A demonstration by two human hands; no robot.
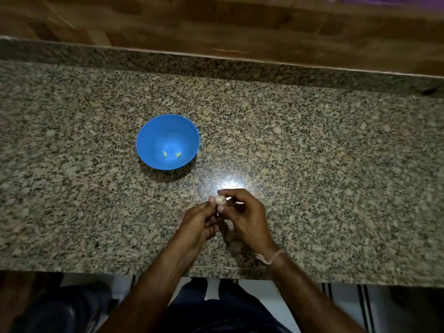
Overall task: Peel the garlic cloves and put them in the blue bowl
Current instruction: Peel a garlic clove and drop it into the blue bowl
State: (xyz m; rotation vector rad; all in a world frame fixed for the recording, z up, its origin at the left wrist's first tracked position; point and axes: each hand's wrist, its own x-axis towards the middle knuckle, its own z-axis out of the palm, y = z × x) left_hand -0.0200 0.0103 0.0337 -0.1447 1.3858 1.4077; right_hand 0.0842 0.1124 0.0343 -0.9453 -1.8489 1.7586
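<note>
A blue bowl (153,133) stands on the granite counter, left of centre, with two pale yellow peeled garlic cloves (178,155) on its bottom. Nearer the front edge, both hands meet over the counter. My left hand (200,222) pinches a small whitish garlic piece (219,200) between thumb and fingertips. My right hand (245,212) curls over it from the right, its fingertips on the garlic's top and side. Bits of pale skin show under the hands, partly hidden.
The speckled granite counter (336,176) runs the full width, with a raised granite ledge and wood-patterned wall behind it. A bright light glare lies on the counter just beyond my hands. Below the front edge are my dark-clothed legs and a light floor.
</note>
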